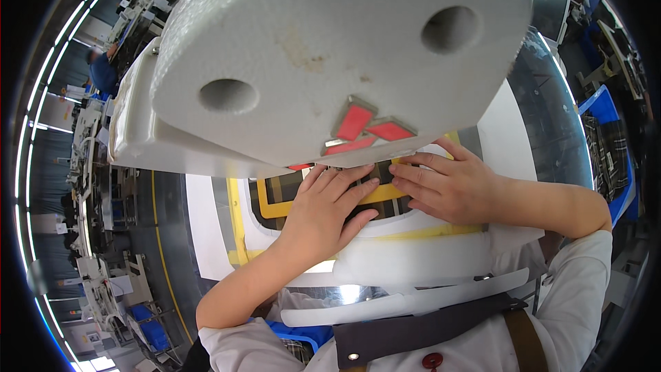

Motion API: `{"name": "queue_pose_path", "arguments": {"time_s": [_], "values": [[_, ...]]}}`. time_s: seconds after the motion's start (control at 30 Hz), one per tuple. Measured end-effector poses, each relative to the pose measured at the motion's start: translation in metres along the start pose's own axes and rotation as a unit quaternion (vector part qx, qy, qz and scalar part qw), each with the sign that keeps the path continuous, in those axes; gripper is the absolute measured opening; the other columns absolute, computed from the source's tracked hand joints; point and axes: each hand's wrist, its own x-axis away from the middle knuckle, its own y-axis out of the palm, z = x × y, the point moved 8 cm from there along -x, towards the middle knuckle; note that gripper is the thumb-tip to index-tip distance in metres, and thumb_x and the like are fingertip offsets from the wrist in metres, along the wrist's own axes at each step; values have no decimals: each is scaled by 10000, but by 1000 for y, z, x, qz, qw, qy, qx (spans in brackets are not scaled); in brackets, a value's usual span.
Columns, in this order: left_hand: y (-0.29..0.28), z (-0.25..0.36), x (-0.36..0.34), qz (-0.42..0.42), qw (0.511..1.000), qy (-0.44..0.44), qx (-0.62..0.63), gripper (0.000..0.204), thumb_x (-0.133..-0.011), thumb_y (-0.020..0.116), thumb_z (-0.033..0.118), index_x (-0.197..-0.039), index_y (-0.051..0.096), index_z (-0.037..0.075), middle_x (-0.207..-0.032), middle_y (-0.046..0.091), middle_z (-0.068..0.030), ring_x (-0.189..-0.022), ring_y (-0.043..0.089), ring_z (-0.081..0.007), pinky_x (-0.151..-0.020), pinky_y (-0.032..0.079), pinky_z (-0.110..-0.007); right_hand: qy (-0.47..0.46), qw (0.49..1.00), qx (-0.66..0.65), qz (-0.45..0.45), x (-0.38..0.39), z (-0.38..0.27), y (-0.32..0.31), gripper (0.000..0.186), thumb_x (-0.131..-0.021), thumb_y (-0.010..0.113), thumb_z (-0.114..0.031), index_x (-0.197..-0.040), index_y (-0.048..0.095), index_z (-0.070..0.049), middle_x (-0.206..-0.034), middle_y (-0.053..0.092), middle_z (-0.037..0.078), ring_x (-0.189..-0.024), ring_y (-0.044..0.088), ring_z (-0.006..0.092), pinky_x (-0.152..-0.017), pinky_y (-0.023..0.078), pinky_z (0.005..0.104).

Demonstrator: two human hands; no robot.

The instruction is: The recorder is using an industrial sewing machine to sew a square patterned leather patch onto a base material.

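Dark plaid fabric (394,209) lies flat in the rounded opening of a white template, under the head of a large off-white sewing machine (330,62). A flat yellow frame (275,210) rests on the fabric. My left hand (323,213) lies palm down across the frame and fabric, fingers stretched out and thumb apart. From the right, my right hand (451,182) reaches in with extended fingers touching the frame and fabric near its right end. Neither hand visibly grips anything. The machine head hides the far part of the work and its needle area.
Yellow tape (237,224) borders the template on the white work surface (206,227). A blue bin (620,165) with plaid fabric stands at the right. Beyond the left aisle are rows of workstations and a person in blue (103,72). A curved white strip (406,301) runs along my front.
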Motion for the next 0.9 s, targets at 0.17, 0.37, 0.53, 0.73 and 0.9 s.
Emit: {"name": "queue_pose_path", "arguments": {"time_s": [0.17, 0.37, 0.53, 0.73, 0.9], "values": [[2, 4, 1, -3, 1000, -13, -14, 386, -836, 681, 267, -1159, 625, 64, -1167, 593, -119, -1073, 558, -297, -916, 444, -450, 34, 999, -3, -8, 8, -7, -6, 334, -843, 649, -267, -1089, 650, -40, -1173, 607, 66, -1108, 555, 209, -1056, 354, 481], [1, 11, 9, 47, 998, -16, -37, 429, -864, 652, 375, -1070, 667, -1, -1001, 637, -204, -833, 646, -357, -685, 529, -409, 58, 998, 5, -11, 17, -20, -13, 342, -837, 658, -250, -1099, 647, -30, -1181, 605, 64, -1111, 561, 212, -1063, 348, 479], [6, -1, 9, 28, 998, -35, -52, 484, -874, 619, 436, -1024, 680, -21, -841, 648, -210, -715, 649, -350, -628, 530, -404, 63, 998, -1, -28, 15, -18, -5, 355, -833, 661, -242, -1112, 638, -24, -1196, 599, 76, -1117, 560, 209, -1073, 332, 480], [8, 4, 12, 35, 998, -23, -38, 497, -867, 628, 434, -1061, 663, -22, -818, 648, -204, -683, 643, -340, -599, 519, -396, 97, 995, -24, -30, 14, -15, -9, 330, -817, 685, -248, -1064, 647, -33, -1120, 616, 69, -1094, 560, 201, -1060, 344, 466], [6, -1, 11, 28, 999, -27, -36, 498, -851, 654, 402, -1141, 631, -2, -938, 644, -195, -817, 634, -346, -688, 508, -411, 151, 987, -37, -27, 6, -4, -19, 281, -801, 691, -239, -993, 669, -34, -1035, 615, 58, -1027, 570, 205, -1034, 367, 453]]}}
